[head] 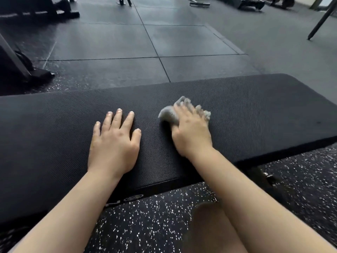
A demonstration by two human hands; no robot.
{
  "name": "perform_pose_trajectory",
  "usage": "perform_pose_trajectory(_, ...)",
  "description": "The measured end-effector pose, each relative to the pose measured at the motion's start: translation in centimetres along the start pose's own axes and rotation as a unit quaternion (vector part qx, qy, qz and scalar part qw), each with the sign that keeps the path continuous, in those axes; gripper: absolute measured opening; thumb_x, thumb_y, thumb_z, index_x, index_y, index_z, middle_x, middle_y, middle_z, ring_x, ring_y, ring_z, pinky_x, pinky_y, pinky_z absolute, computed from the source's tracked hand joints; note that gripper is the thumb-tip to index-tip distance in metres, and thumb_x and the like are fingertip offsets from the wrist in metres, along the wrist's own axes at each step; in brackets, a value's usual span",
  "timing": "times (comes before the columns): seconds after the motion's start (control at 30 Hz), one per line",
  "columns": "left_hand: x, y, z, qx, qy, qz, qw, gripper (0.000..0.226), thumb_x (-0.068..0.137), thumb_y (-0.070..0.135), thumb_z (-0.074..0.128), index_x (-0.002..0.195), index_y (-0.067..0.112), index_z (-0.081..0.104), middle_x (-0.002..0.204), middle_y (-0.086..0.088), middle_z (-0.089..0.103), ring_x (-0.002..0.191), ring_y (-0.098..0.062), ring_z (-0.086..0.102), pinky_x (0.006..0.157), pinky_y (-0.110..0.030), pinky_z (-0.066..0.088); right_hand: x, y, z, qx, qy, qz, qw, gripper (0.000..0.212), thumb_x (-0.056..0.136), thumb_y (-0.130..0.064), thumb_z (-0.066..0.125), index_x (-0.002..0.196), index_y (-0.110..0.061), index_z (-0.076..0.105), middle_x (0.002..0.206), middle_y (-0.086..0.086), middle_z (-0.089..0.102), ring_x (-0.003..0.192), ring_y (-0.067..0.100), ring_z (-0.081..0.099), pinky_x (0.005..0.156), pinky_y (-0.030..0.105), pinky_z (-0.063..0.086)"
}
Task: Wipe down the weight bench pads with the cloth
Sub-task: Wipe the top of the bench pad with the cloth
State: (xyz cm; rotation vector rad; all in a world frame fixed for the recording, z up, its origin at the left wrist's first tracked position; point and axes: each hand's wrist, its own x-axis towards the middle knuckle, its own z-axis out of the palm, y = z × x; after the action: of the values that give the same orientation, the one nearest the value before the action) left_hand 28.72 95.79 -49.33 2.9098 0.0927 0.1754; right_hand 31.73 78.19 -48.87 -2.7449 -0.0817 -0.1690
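A long black bench pad with a fine textured surface lies across the scene from left to right, low over a black floor with white speckles. The left hand rests flat on the pad, palm down, with the fingers straight and a little spread and the thumb out to the side; it holds nothing. Just to the right of it, the right hand presses on a small grey cloth that is bunched on the middle of the pad. The fingers of this hand are bent over the cloth and look blurred, so how tight the grip is cannot be told exactly; the cloth sticks out on the left of the hand and beyond the fingertips on the far side. Both bare forearms reach in from the near edge, and a bare knee shows below the right arm. Beyond the pad, on the far side, lie large dark floor mats, with dark gym equipment at the far left.
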Motion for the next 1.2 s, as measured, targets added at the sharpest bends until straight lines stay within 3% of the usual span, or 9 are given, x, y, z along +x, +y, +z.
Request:
perform_pose_trajectory(0.07, -0.1, 0.1, 0.0, -0.001, 0.000, -0.001, 1.000, 0.059, 0.097, 0.048, 0.025, 0.152, 0.031, 0.016, 0.161, 0.001, 0.009, 0.148, -0.017, 0.003, 0.120, -0.040, 0.002, -5.3, 0.8, -1.0, 0.026, -0.019, -0.107, 0.994, 0.062, 0.092, -0.031, 0.037, 0.153, -0.027, 0.024, 0.160, -0.010, 0.016, 0.150, 0.011, 0.004, 0.122, 0.037, -0.003)
perform_pose_trajectory(0.17, -0.1, 0.1, -0.1, -0.003, 0.003, -0.004, 1.000, 0.058, 0.097, 0.047, 0.025, 0.152, 0.031, 0.017, 0.161, 0.001, 0.010, 0.148, -0.017, 0.003, 0.120, -0.040, 0.002, -5.4, 3.6, -2.3, 0.018, -0.049, -0.136, 0.989, 0.063, 0.089, -0.033, 0.036, 0.151, -0.027, 0.029, 0.158, -0.014, 0.020, 0.147, 0.001, 0.007, 0.122, 0.033, 0.000)
perform_pose_trajectory(0.4, -0.1, 0.2, 0.2, 0.003, 0.006, -0.007, 1.000, 0.057, 0.098, 0.046, 0.025, 0.152, 0.030, 0.018, 0.161, -0.001, 0.011, 0.148, -0.019, 0.005, 0.120, -0.042, 0.003, 5.3, -1.6, 1.8, -0.047, 0.004, 0.070, 0.996, 0.061, 0.095, -0.024, 0.037, 0.154, -0.020, 0.020, 0.163, 0.000, 0.011, 0.150, 0.026, 0.004, 0.121, 0.040, -0.005)
perform_pose_trajectory(0.53, -0.5, 0.0, 0.0, 0.011, 0.003, 0.017, 1.000, 0.055, 0.099, 0.042, 0.024, 0.152, 0.027, 0.017, 0.161, -0.003, 0.011, 0.148, -0.023, 0.007, 0.119, -0.043, 0.005, -1.3, -3.0, 0.8, -0.004, -0.019, -0.099, 0.995, 0.061, 0.092, -0.023, 0.038, 0.152, -0.024, 0.026, 0.161, -0.007, 0.017, 0.149, 0.010, 0.004, 0.122, 0.035, -0.004)
perform_pose_trajectory(0.6, -1.0, -0.3, 0.1, 0.008, 0.004, 0.047, 0.999, 0.055, 0.100, 0.038, 0.023, 0.153, 0.025, 0.015, 0.161, -0.003, 0.011, 0.148, -0.023, 0.006, 0.120, -0.042, 0.005, -5.4, -0.8, -0.6, 0.007, -0.035, -0.129, 0.991, 0.063, 0.087, -0.027, 0.035, 0.150, -0.027, 0.030, 0.158, -0.012, 0.022, 0.148, 0.004, 0.007, 0.122, 0.036, 0.001)
perform_pose_trajectory(0.73, -1.1, -0.8, 0.0, -0.080, 0.019, 0.050, 0.995, 0.055, 0.100, 0.026, 0.031, 0.153, 0.016, 0.017, 0.160, -0.002, 0.013, 0.148, -0.015, 0.007, 0.120, -0.036, 0.002, -4.0, 1.9, -1.7, -0.012, 0.021, 0.009, 1.000, 0.057, 0.092, -0.029, 0.037, 0.149, -0.024, 0.035, 0.157, -0.008, 0.028, 0.148, 0.006, 0.013, 0.122, 0.033, 0.002)
perform_pose_trajectory(0.97, -1.0, -1.1, -0.1, -0.095, 0.014, 0.055, 0.994, 0.053, 0.100, 0.023, 0.029, 0.151, 0.013, 0.022, 0.160, -0.004, 0.015, 0.148, -0.015, 0.007, 0.119, -0.036, 0.001, 3.2, -4.2, 1.6, -0.093, 0.054, 0.230, 0.967, 0.056, 0.099, -0.026, 0.034, 0.153, -0.016, 0.021, 0.162, 0.009, 0.011, 0.148, 0.034, 0.004, 0.119, 0.042, -0.006)
perform_pose_trajectory(1.03, -0.7, -1.0, -0.1, -0.098, 0.023, 0.055, 0.993, 0.052, 0.099, 0.021, 0.030, 0.150, 0.013, 0.025, 0.159, -0.004, 0.017, 0.148, -0.015, 0.008, 0.119, -0.037, 0.002, 2.8, -5.9, 2.1, -0.077, 0.047, 0.194, 0.977, 0.057, 0.098, -0.024, 0.036, 0.153, -0.017, 0.021, 0.162, 0.006, 0.011, 0.148, 0.033, 0.005, 0.119, 0.042, -0.005)
perform_pose_trajectory(1.2, -0.2, -1.2, 0.3, -0.104, 0.035, 0.053, 0.993, 0.053, 0.095, 0.018, 0.028, 0.148, 0.016, 0.032, 0.158, -0.001, 0.024, 0.147, -0.014, 0.014, 0.118, -0.038, 0.005, -5.4, -6.3, 1.8, -0.014, 0.017, -0.060, 0.998, 0.061, 0.088, -0.025, 0.039, 0.148, -0.021, 0.035, 0.157, -0.002, 0.030, 0.148, 0.015, 0.017, 0.122, 0.036, 0.002)
